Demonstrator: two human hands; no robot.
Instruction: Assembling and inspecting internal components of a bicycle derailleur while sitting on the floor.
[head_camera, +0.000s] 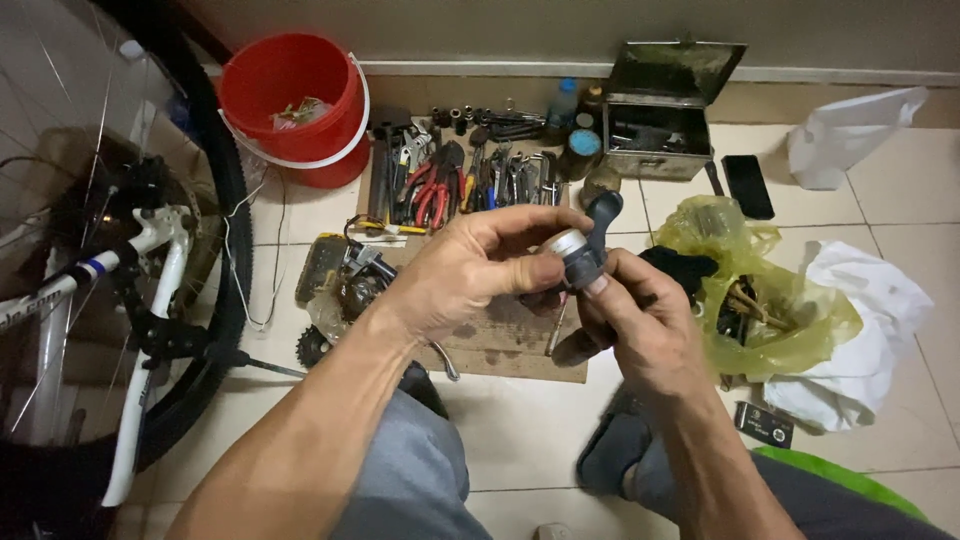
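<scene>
My left hand (470, 275) and my right hand (640, 320) meet over a cardboard sheet (500, 345) on the tiled floor. Together they hold a small dark bicycle part (590, 245) with a round silver cap and a black lever sticking up. Fingers of the left hand pinch the silver cap end. From below and behind, the right hand grips the dark body. A black glove or rag (680, 268) lies just behind the right hand.
A bicycle wheel and white fork (150, 290) stand at the left. Behind are a red bucket (295, 100), a row of pliers and wrenches (450, 175) and an open metal toolbox (660, 110). A yellow plastic bag (780, 310), white cloths and a black phone (747, 185) lie at the right.
</scene>
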